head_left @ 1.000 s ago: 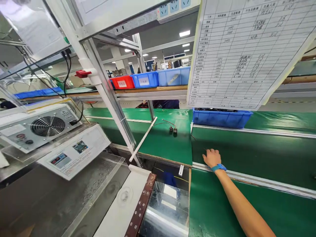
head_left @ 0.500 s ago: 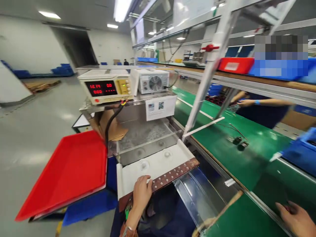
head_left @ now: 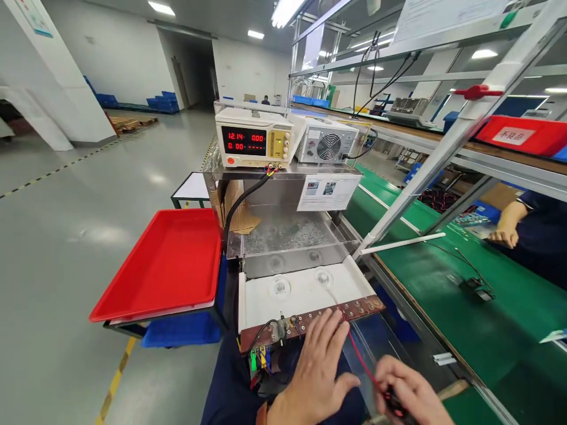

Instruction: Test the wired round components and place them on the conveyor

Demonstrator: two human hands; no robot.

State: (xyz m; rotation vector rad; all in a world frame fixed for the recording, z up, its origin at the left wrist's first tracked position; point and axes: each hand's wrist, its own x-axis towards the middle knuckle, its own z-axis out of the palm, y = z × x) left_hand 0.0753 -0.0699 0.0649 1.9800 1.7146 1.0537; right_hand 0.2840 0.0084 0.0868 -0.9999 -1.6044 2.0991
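My left hand lies with fingers stretched out on the brown terminal strip at the front edge of a white fixture plate. Just right of it, my right hand is closed on a small dark part. A red wire runs from that part up to the strip under my left fingertips. Small plugs and a dark component sit at the strip's left end.
Behind the fixture stand a power supply with a red display and a fan-fronted unit. A red tray is at the left over a blue bin. On the green conveyor belt at the right lie small wired parts; a co-worker's hand rests beyond.
The view swung left from the belt to the fixture. My right hand came back from the belt holding a wired part. My left hand shifted right along the strip.
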